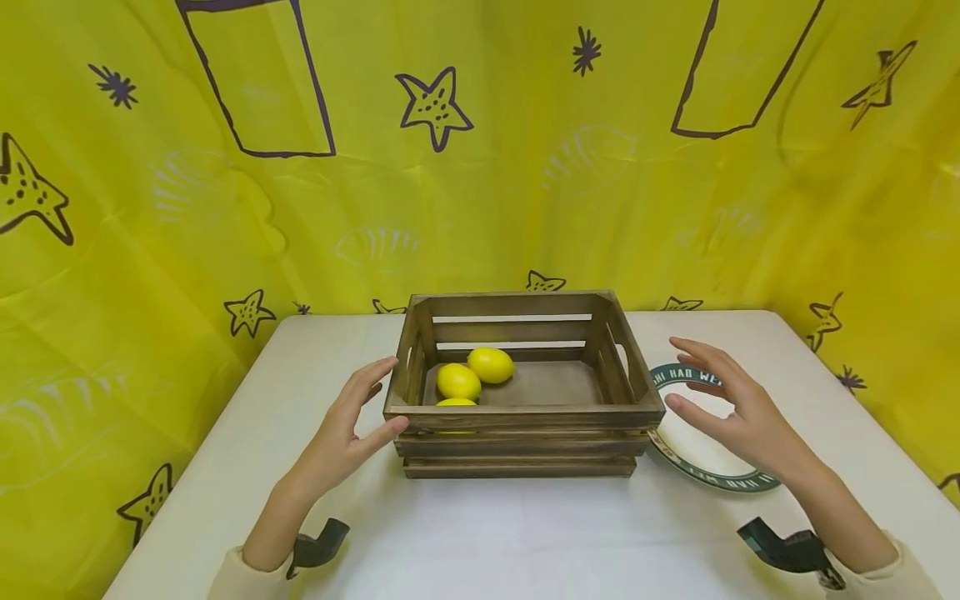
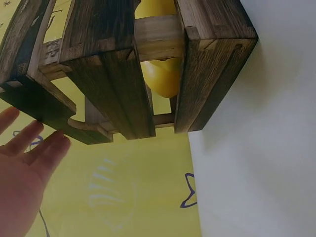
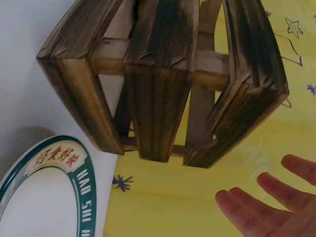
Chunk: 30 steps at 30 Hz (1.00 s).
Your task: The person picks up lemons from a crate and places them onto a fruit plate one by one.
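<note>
A dark-brown slatted wooden crate (image 1: 525, 446) stands in the middle of the white table, with yellow lemons (image 1: 491, 366) lying in its left half. At the crate's left end is my left hand (image 1: 341, 442), fingers spread and fingertips right at the rim; the left wrist view shows the same hand (image 2: 29, 173) beside the upper slat. My right hand (image 1: 738, 408) hovers off the crate's right end, over a plate, its fingers apart and holding nothing. In the right wrist view its fingers (image 3: 276, 192) point toward the crate with a gap between.
A white plate with a green lettered rim (image 1: 708, 477) sits right of the crate, partly hidden by my right hand. The white table (image 1: 480, 542) ends against a yellow curtain (image 1: 495, 208) printed with starfish. Dark straps (image 1: 318, 546) are on both wrists.
</note>
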Each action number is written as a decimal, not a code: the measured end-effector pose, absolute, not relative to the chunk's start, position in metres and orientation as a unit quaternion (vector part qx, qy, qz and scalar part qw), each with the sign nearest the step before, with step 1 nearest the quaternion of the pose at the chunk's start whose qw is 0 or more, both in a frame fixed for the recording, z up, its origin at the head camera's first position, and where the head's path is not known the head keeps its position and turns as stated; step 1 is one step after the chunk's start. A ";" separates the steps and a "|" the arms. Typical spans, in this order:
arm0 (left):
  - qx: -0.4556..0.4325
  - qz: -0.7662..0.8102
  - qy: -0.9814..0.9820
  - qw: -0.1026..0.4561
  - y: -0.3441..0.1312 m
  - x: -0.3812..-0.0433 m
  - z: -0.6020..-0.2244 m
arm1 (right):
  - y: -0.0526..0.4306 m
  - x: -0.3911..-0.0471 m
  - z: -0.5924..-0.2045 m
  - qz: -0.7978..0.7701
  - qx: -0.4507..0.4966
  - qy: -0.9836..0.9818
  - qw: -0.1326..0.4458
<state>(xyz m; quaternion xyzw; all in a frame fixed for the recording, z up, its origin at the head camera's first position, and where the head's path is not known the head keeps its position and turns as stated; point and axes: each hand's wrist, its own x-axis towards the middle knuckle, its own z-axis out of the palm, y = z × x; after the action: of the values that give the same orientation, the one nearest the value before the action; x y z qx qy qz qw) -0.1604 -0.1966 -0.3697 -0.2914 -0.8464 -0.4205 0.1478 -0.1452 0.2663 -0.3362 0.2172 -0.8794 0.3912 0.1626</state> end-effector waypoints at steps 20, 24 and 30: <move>-0.298 -0.486 -0.795 0.209 -0.194 -0.163 -0.381 | 0.234 -0.152 -0.314 0.412 0.278 -0.846 0.195; -0.309 -0.493 -0.784 0.218 -0.193 -0.165 -0.378 | 0.233 -0.155 -0.308 0.404 0.253 -0.857 0.197; -0.317 -0.504 -0.776 0.211 -0.194 -0.167 -0.379 | 0.232 -0.161 -0.300 0.430 0.246 -0.849 0.188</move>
<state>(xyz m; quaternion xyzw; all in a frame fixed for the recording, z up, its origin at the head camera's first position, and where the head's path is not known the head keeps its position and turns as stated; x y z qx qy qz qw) -0.1670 -0.1936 -0.3794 -0.3169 -0.7755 -0.5036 0.2110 -0.1607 0.2317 -0.3001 0.2455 -0.8485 0.4295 0.1877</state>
